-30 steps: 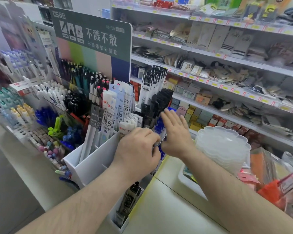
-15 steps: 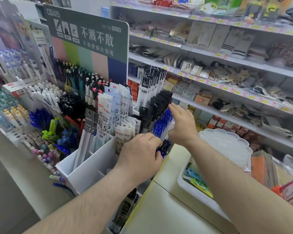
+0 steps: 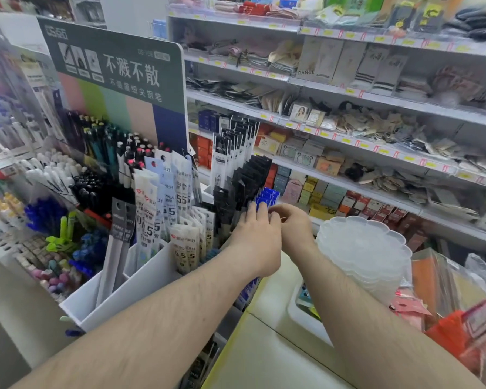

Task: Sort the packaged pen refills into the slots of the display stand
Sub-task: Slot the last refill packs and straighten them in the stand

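Observation:
A white display stand [image 3: 141,284] holds upright rows of packaged pen refills: white packs marked 0.5 [image 3: 149,211], grey packs [image 3: 121,220], black packs [image 3: 247,175] and blue refill packs [image 3: 267,197] at the right end. My left hand [image 3: 257,240] reaches up with straight fingers that touch the front of the blue packs. Close beside it on the right, my right hand [image 3: 295,228] has its fingers curled in and pinches the right edge of the blue packs. The lower parts of the blue packs are hidden behind both hands.
Pens fill tiered racks [image 3: 90,169] left of the stand under a green sign [image 3: 115,66]. A stack of clear scalloped trays [image 3: 362,248] sits just right of my right hand. Store shelves [image 3: 348,102] of small goods run behind. A pale counter [image 3: 264,355] lies below my arms.
My left hand has risen from the lower part of the stand and its fingers have straightened against the blue packs. My right hand has drawn in beside it. The camera moved closer.

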Demonstrator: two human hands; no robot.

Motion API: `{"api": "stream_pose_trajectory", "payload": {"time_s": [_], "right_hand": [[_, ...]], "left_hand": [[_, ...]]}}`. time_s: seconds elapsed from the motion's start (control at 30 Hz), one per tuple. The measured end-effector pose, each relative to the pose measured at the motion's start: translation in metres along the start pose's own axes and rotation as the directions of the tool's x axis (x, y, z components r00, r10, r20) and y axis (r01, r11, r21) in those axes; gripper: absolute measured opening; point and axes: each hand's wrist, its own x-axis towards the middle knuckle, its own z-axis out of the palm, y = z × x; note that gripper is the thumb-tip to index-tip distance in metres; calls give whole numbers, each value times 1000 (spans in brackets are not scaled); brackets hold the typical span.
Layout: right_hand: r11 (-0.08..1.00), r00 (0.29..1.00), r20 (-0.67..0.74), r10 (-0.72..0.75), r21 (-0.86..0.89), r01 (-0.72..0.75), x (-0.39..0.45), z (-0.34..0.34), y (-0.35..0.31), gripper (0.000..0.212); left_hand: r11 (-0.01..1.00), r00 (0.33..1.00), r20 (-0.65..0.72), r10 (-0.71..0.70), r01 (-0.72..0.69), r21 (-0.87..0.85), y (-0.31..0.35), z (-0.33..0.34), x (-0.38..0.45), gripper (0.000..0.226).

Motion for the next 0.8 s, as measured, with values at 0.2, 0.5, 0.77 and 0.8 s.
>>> {"api": "stream_pose_trajectory", "payload": {"time_s": [0.2,0.5,0.77,0.8], "right_hand": [[1000,999,37,-12,-17,13,11,4,8,22],[976,987,72,-142,-154,152,20,7,19,15],[863,953,205,-224,-413,292,19,5,14,10],[836,949,233,-211,-461,299,17,7,16,8]], "left_hand": [[999,1000,-11,-25,25,35,-1,4,6,69],[996,1000,-31,-3,6,85,-5,5,-12,60],[993,999,-40,-4,9,121,-6,8,-17,49],[993,999,-41,-6,11,114,-6,9,-17,49]]}}
